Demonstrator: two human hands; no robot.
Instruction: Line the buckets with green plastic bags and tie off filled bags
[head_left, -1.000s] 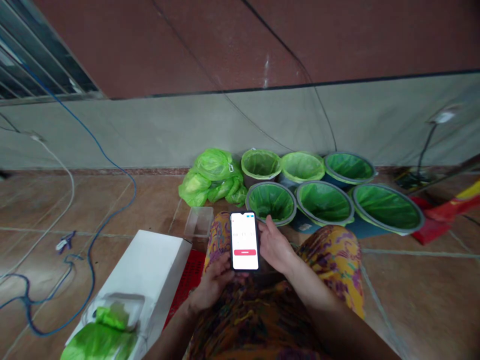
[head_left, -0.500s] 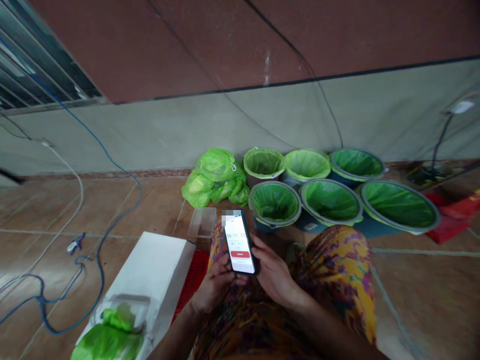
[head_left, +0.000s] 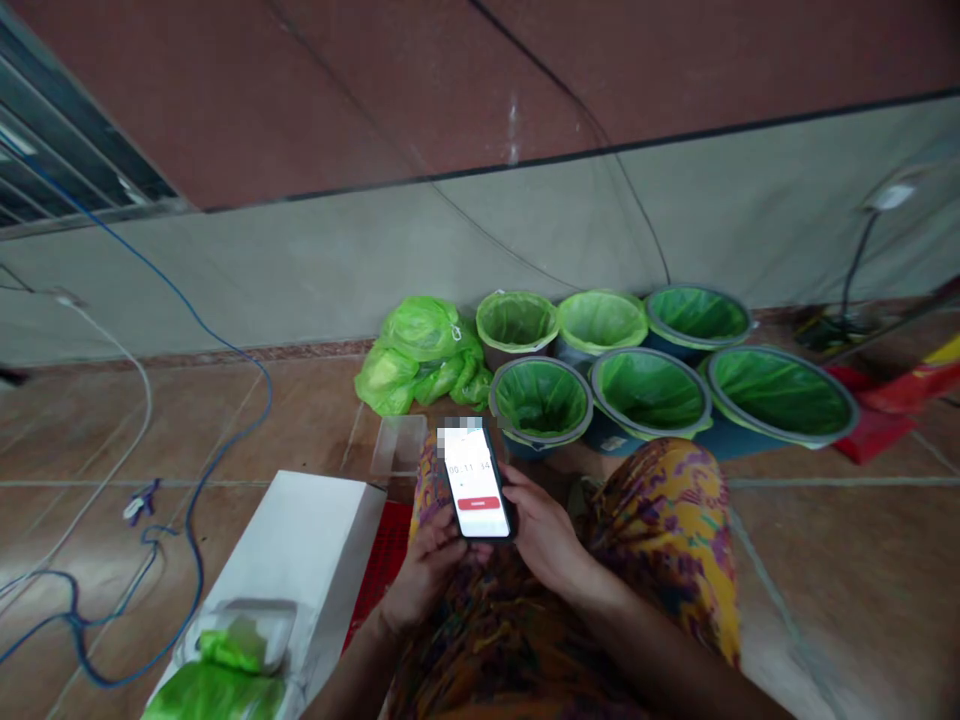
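Observation:
A phone with a lit white screen, a timer and a red button is held upright above my lap. My left hand grips its lower left side, the fingers curled under the bottom edge. My right hand holds the phone's right edge, with the fingers partly behind it. Past the phone stand several bins lined with green bags, among them the near left bin. Left of the bins lies a heap of filled green bags.
A white box at my left bears a clear tray and a green bag. Beside it is a red crate. A clear container sits on the floor. Blue cable runs across the left floor; a red dustpan lies at right.
The view has shifted slightly, so the bins and wall sit a little further left. The timer on the phone has advanced from 11:33 to 11:34. Both hands keep their hold.

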